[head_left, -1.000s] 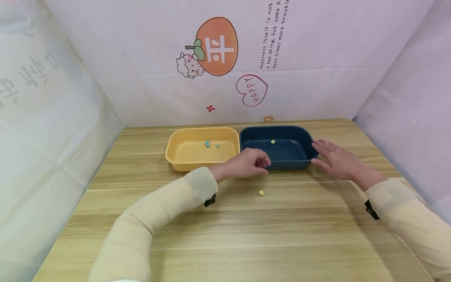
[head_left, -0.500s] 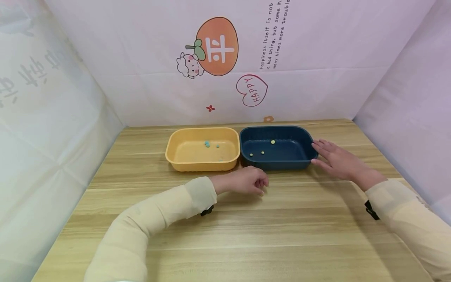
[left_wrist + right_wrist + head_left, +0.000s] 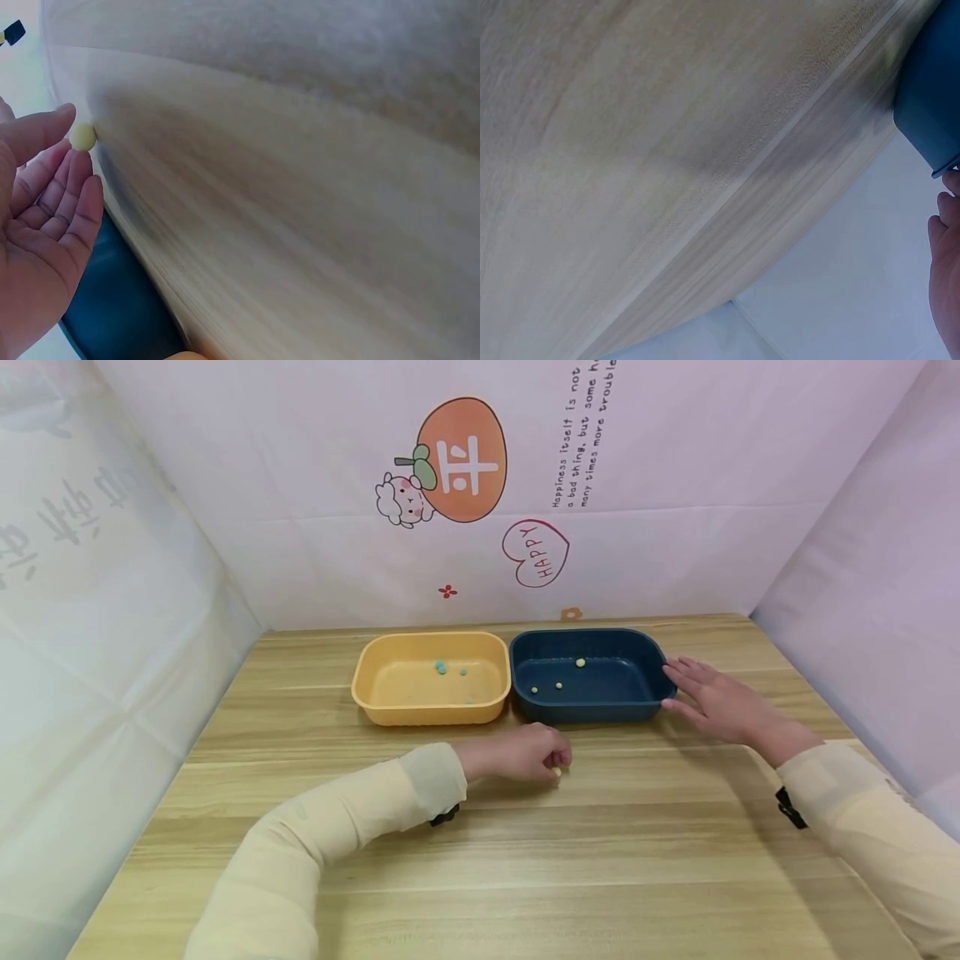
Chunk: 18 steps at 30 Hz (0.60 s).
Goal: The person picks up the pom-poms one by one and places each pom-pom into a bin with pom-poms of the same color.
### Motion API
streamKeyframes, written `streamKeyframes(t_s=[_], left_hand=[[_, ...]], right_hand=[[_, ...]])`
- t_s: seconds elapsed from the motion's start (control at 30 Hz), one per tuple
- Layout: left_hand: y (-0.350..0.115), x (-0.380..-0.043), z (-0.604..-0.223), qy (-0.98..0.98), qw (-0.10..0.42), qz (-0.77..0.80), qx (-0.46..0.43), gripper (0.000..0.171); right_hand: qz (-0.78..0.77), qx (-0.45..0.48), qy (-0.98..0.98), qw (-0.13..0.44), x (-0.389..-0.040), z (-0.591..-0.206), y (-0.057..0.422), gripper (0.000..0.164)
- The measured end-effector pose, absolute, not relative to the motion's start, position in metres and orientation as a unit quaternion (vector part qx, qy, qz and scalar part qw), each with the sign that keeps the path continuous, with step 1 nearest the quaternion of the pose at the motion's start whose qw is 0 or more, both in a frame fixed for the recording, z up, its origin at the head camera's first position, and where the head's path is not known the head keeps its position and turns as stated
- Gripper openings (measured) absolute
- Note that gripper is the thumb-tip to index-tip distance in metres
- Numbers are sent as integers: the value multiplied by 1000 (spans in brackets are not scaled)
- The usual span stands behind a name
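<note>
My left hand (image 3: 528, 752) is low over the table in front of the trays, its thumb and fingertips around a small round yellow ball (image 3: 82, 137). In the head view the fingers partly cover that ball. My right hand (image 3: 720, 702) rests its extended fingers against the right end of the dark blue tray (image 3: 600, 712). Inside this tray lie three yellow balls (image 3: 581, 663), one at the back and two near the front left. Several small light blue balls (image 3: 441, 668) lie in the yellow tray (image 3: 420, 716), beyond my left hand.
The two trays stand side by side on the wood-grain table (image 3: 525, 877), toward its back edge. Behind them hangs a white printed cloth (image 3: 322, 568), and more cloth encloses the left and right sides.
My left hand has drawn back from over the blue tray to the ball on the table, and its fingers have closed around it. The right hand keeps its place.
</note>
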<state>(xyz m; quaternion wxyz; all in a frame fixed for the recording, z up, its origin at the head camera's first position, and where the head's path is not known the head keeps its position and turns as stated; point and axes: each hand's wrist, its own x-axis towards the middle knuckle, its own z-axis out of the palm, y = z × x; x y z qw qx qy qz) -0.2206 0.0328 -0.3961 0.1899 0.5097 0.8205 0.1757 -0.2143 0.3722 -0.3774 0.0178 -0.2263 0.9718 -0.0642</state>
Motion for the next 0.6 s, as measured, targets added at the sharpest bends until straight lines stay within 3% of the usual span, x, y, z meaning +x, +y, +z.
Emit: streamKeyframes(t_s=[0.6], left_hand=[[39, -219, -401, 825, 193, 156, 507, 10]], right_hand=[[-66, -227, 971, 25, -215, -378, 374, 72]])
